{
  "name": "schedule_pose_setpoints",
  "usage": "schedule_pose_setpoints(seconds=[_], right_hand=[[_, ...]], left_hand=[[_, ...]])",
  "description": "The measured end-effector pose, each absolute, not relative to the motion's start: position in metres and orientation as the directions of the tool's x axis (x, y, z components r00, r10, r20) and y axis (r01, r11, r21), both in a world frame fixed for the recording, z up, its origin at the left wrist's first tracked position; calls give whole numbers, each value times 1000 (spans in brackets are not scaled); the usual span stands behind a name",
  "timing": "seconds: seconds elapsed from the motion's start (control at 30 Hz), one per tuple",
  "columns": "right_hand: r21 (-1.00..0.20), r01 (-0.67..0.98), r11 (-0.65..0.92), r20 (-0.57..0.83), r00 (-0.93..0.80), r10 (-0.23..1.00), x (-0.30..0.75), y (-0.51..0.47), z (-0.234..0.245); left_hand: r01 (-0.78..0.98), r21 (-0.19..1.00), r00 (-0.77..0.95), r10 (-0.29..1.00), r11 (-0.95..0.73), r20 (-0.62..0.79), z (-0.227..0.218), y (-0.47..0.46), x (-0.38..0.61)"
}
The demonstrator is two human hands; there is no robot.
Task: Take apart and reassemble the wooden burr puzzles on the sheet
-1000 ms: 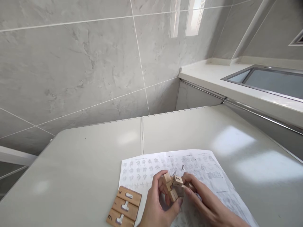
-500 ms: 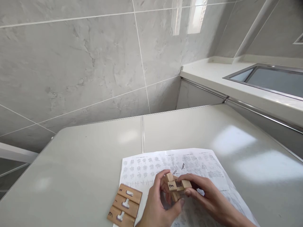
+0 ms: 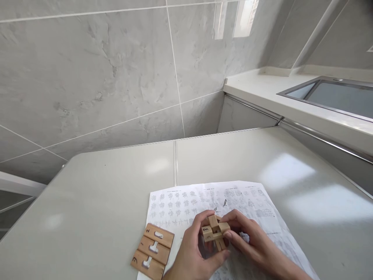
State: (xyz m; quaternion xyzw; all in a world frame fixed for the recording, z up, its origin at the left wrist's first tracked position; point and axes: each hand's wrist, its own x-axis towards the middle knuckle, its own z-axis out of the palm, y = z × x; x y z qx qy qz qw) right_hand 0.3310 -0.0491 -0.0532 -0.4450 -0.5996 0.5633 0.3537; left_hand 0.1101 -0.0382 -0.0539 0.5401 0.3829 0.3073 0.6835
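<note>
The left hand (image 3: 194,249) is bare, with slim fingers (image 3: 199,221) and a round-tipped thumb (image 3: 216,261). The right hand (image 3: 247,233) is bare too, with a small nail on its thumb (image 3: 237,240). Behind those fingers come a bare wrist and arm (image 3: 278,264).

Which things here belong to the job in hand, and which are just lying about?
Part of the job:
wooden blocks, interlocked, held by left hand and right hand
printed sheet underneath, probably related

Apparently just lying about:
numbered wooden slabs, held by neither hand, partly on the sheet
counter, in the background
</note>
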Motion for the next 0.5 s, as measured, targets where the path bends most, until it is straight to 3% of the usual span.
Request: schedule_pose_setpoints(seconds=[0.37,0.5], right_hand=[[-992,108,-64,-93,-291,952,327,-49,-50],[-993,74,-88,-106,-282,954,326,-49,-43]], left_hand=[[-38,970,558,810,238,-177,-49,-36,109],[-11,986,576,807,169,-131,-44,-36,111]])
